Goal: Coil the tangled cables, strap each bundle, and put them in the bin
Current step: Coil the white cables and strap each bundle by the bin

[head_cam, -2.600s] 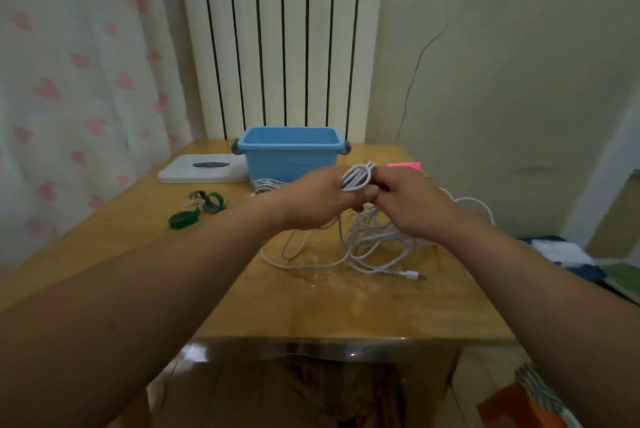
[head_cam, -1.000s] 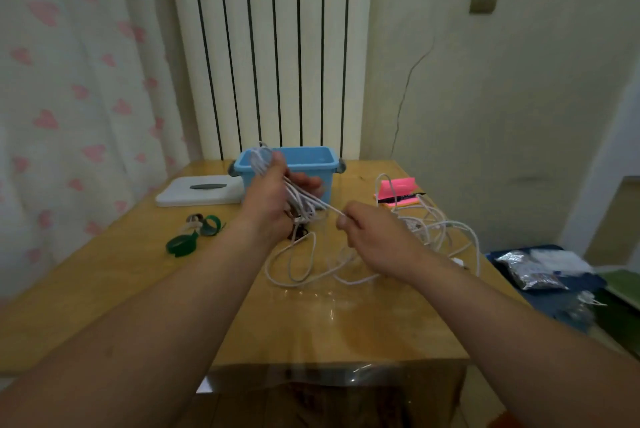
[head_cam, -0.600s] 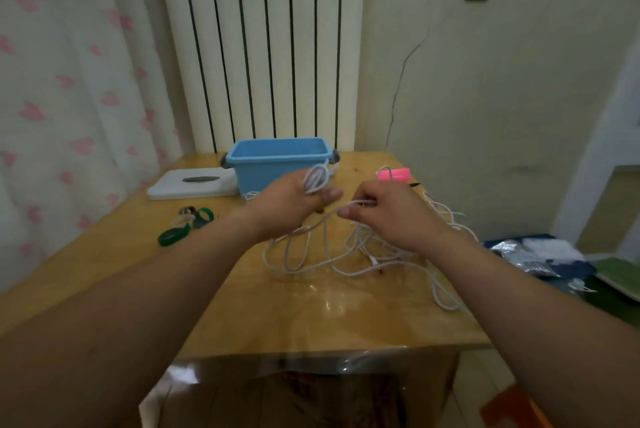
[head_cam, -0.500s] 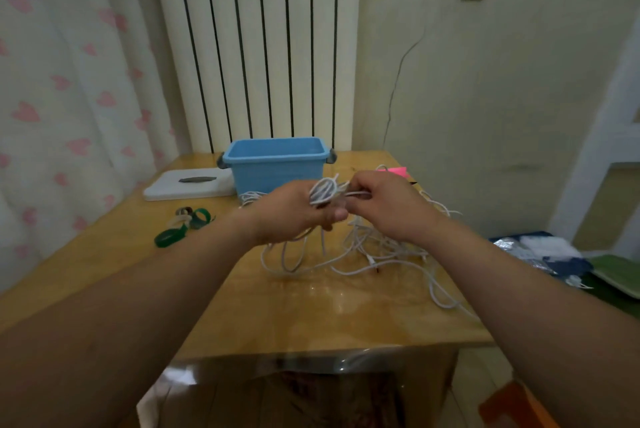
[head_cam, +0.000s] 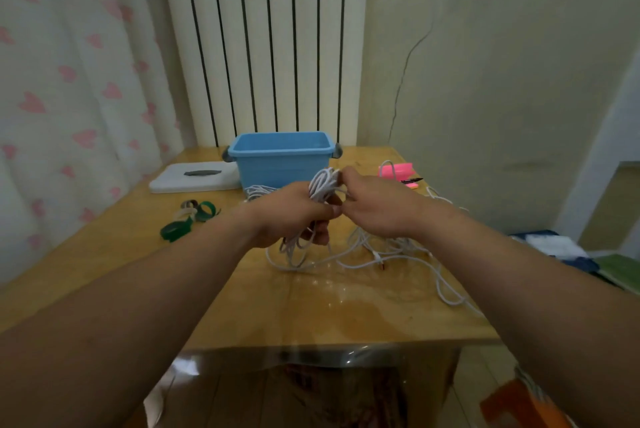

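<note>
My left hand (head_cam: 294, 214) grips a coil of white cable (head_cam: 323, 185) above the wooden table (head_cam: 311, 310); loops stick out above the fist and hang below it. My right hand (head_cam: 375, 208) pinches the same cable right next to the coil's top. A tangle of loose white cable (head_cam: 398, 254) lies on the table under and to the right of the hands. The blue bin (head_cam: 282, 159) stands just behind the hands. Green straps (head_cam: 188, 218) lie to the left.
A white flat lid (head_cam: 194, 178) lies left of the bin. A pink object (head_cam: 398, 171) sits at the back right of the table. A radiator and a curtain stand behind. Bags lie on the floor at the right.
My right hand has come in close to the left hand, laying another turn of cable onto the coil. The coil in my left hand has grown thicker.
</note>
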Tool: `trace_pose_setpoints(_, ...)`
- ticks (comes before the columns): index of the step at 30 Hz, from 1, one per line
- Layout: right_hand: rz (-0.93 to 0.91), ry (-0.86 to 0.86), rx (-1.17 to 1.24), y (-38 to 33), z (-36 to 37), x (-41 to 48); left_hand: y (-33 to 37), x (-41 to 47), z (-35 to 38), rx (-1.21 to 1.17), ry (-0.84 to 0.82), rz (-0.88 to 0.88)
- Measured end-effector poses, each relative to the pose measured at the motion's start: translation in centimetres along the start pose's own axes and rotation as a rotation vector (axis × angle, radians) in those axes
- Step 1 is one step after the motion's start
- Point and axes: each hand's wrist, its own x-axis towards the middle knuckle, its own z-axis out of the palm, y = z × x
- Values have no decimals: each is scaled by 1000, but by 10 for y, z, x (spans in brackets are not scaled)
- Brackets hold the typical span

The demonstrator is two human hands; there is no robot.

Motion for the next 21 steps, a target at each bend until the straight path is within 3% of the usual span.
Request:
trace_pose_setpoints(2, -31, 28, 101, -6, -1, 3, -5, -1, -4, -164, 30, -30)
trace_pose_setpoints(6, 167, 360, 968, -2, -2, 20, -12, 0, -13, -476, 181, -3)
trace_pose_setpoints(8, 193, 384, 1187, -5, 3, 27, -13, -2, -19, -540, 224, 8)
trace_pose_setpoints(10, 133, 310, 1172, -19, 16, 36, -14, -5, -19, -462, 250, 12)
trace_pose_setpoints(12, 59, 257, 1049, -41, 29, 48, -14, -7, -16, -225, 272, 33)
trace_pose_setpoints(15, 45, 400, 860, -71, 42, 73, -19, -8, -15, 182, 301, 19)
trace_pose_setpoints(21, 42, 534, 781, -102, 60, 102, -49, -20, -35, 86, 450, 128)
